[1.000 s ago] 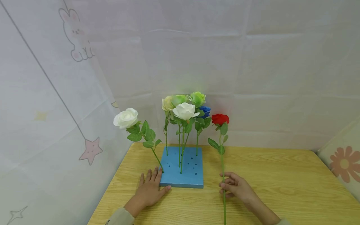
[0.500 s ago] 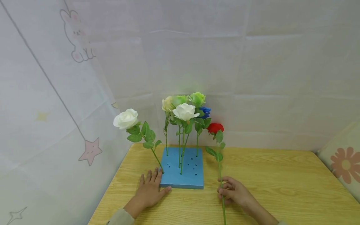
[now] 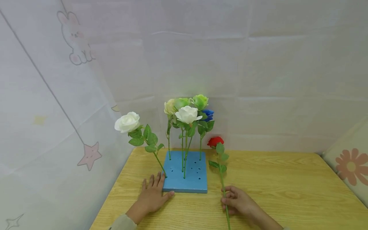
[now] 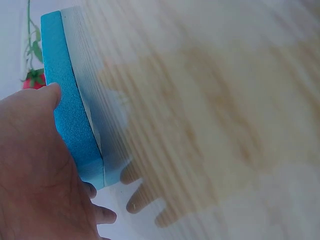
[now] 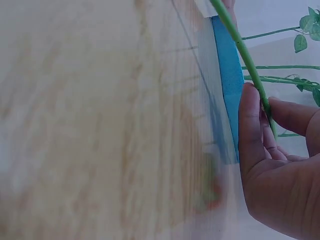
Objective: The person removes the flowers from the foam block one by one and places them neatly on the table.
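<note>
My right hand [image 3: 237,201] pinches the green stem [image 5: 243,50] of a red rose [image 3: 215,141] between thumb and fingers. The rose leans up and leftward, its bloom beyond the right side of a blue foam board [image 3: 189,187]. Flat beside the board's front left corner lies my left hand [image 3: 152,196], fingers spread, touching its edge. A white rose [image 3: 127,122] stands in the board near that hand, tilted left. Toward the middle and back, another white rose [image 3: 188,114], a cream rose [image 3: 170,107], green roses [image 3: 200,101] and a blue rose [image 3: 207,115] stand in it.
Several small holes [image 3: 199,178] show in the board's right half. The wooden table [image 3: 281,185] ends at a pale cloth backdrop [image 3: 276,80], close behind the roses. A patterned cloth [image 3: 350,166] hangs at the right side.
The red rose has come down and a little left, tipping further toward the board. My right hand has moved slightly lower and closer to me. The left hand has stayed in place.
</note>
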Motion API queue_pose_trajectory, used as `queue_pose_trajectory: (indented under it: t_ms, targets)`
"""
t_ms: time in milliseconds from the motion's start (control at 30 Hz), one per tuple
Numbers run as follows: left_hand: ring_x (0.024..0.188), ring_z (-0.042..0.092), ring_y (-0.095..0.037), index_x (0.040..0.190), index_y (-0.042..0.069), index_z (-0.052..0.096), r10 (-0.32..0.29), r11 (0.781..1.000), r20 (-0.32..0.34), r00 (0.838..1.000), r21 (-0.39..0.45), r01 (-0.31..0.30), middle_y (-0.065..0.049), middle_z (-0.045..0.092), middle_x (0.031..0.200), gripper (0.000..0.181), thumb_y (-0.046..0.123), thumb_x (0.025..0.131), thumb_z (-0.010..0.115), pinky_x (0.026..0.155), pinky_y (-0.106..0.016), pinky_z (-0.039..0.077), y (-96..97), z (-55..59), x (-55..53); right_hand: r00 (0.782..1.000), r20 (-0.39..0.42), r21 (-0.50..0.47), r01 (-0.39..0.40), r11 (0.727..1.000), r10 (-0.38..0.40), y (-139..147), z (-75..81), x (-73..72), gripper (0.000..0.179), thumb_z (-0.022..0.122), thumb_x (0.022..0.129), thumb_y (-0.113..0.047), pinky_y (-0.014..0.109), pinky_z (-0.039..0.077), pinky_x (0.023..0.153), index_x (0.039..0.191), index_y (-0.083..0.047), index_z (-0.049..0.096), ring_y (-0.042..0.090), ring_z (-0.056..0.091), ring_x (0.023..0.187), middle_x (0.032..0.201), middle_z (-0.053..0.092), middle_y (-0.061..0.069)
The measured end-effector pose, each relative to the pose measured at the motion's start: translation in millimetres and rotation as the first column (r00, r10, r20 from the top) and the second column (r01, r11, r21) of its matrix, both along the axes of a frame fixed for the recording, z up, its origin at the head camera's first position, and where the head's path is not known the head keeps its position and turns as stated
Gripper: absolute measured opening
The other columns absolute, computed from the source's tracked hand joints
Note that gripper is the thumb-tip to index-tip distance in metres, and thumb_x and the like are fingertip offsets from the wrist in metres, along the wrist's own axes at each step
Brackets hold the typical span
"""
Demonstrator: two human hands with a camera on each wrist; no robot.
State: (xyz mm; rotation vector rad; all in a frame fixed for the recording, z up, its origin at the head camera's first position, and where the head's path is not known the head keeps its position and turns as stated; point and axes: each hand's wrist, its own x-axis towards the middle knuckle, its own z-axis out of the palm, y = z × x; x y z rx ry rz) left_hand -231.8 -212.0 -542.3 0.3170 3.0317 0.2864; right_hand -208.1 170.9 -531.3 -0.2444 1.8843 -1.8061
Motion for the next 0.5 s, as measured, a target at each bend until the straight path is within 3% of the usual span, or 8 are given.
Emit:
queue_pose_trajectory:
  t_ms: [500]
  targets:
    - [0.141, 0.012, -0.04, 0.152, 0.016, 0.012, 0.001, 1.0, 0.001, 1.0, 0.016, -0.001, -0.009, 0.011, 0.156, 0.089, 0.073, 0.086, 0.031, 0.106, -0.066, 0.003, 0.8, 2.0, 0.3, 0.998, 0.052, -0.02, -0.022, 1.0, 0.023, -3.0, -7.3, -0.6, 0.071, 0.064, 0.089, -0.019, 0.038, 0.056, 0.066, 0.139, 0.012, 0.025, 0.028, 0.066, 0.08, 0.093, 0.063, 0.017]
